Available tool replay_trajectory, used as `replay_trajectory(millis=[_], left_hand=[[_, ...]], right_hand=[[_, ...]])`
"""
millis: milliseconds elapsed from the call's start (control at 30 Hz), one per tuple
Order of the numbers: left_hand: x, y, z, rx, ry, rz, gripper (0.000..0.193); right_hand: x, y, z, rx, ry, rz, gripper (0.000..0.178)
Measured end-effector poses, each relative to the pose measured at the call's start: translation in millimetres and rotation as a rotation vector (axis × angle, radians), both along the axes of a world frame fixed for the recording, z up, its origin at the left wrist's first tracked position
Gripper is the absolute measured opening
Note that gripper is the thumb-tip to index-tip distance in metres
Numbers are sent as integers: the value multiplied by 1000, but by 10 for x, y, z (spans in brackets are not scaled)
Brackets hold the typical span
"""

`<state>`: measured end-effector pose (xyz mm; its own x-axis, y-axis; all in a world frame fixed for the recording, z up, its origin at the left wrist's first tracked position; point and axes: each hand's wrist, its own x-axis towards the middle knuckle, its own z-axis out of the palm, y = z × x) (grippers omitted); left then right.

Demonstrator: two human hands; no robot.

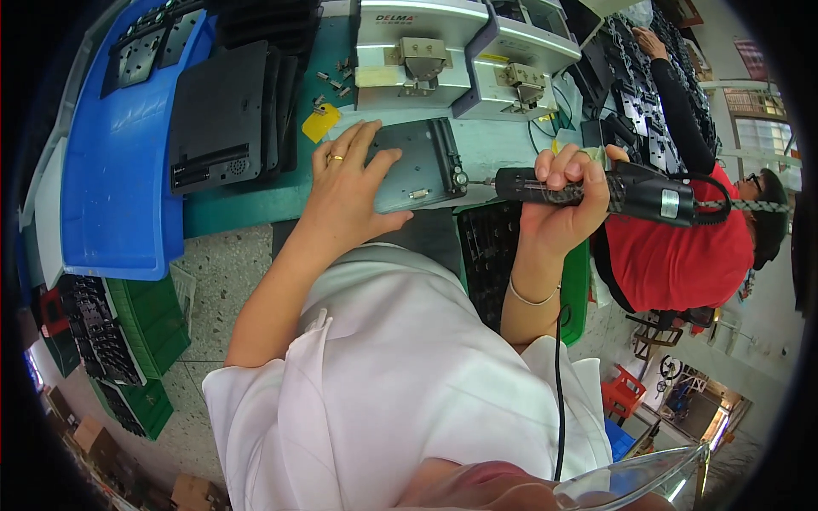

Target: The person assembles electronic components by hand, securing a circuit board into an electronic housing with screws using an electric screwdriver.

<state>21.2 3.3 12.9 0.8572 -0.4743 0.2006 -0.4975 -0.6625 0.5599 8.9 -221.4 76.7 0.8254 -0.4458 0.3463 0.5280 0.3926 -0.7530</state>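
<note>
Before me on the bench lies a dark flat panel [405, 149], with a ridged strip along its right side and a small metal piece near its front edge. My left hand [345, 183] rests on the panel's left part, fingers spread, a ring on one of them. Wrapped around a black electric screwdriver [652, 198] is my right hand [567, 196]. The screwdriver lies nearly level, and its thin bit points left to a small round metal fitting [461, 179] at the panel's right edge. Whether the bit touches a screw there is too small to tell.
Stacked dark panels [217, 115] and a blue tray [115, 204] stand to the left. Behind are two light-coloured machines [417, 30], small metal parts [336, 83] and a yellow piece [320, 124]. A co-worker in red [673, 247] is at the right. Green crates [153, 319] stand lower left.
</note>
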Motion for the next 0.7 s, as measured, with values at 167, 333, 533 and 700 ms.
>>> replay_trajectory(millis=[167,333,533,700], left_hand=[[40,1,71,-13,20,17,70],[79,7,125,-44,82,6,70],[133,111,204,-119,266,8,70],[196,180,298,-145,346,-25,60]], right_hand=[[-40,-76,-23,70,46,36,35],[-59,-116,-1,132,-43,72,39],[-2,-169,121,202,-93,31,29],[72,-83,126,245,-128,148,28]])
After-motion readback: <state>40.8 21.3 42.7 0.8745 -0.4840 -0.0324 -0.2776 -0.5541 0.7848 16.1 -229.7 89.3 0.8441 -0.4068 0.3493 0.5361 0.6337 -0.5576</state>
